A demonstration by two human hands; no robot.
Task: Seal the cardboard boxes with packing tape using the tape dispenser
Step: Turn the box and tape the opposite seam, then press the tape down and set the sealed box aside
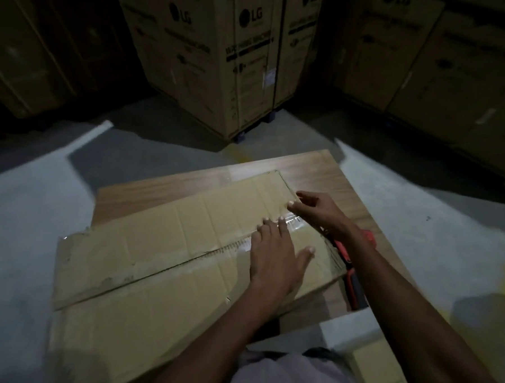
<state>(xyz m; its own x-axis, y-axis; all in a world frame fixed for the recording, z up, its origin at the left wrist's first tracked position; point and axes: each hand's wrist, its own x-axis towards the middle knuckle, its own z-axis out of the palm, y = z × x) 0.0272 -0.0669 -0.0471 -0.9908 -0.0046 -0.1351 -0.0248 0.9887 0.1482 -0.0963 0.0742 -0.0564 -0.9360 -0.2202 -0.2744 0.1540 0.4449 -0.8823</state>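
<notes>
A long flat cardboard box lies on a wooden board, its two top flaps meeting in a seam that runs from lower left to upper right. Clear packing tape shines over the seam's right end. My left hand lies flat on the flaps with straight fingers pressing the tape. My right hand reaches to the box's right edge, fingers extended on the tape there. A red tape dispenser lies on the board beside the box, partly hidden under my right forearm.
Tall printed cartons on small feet stand close behind the board, with more stacked cartons at the right and dark ones at the left. Grey concrete floor surrounds the board. A smaller carton corner shows near my body.
</notes>
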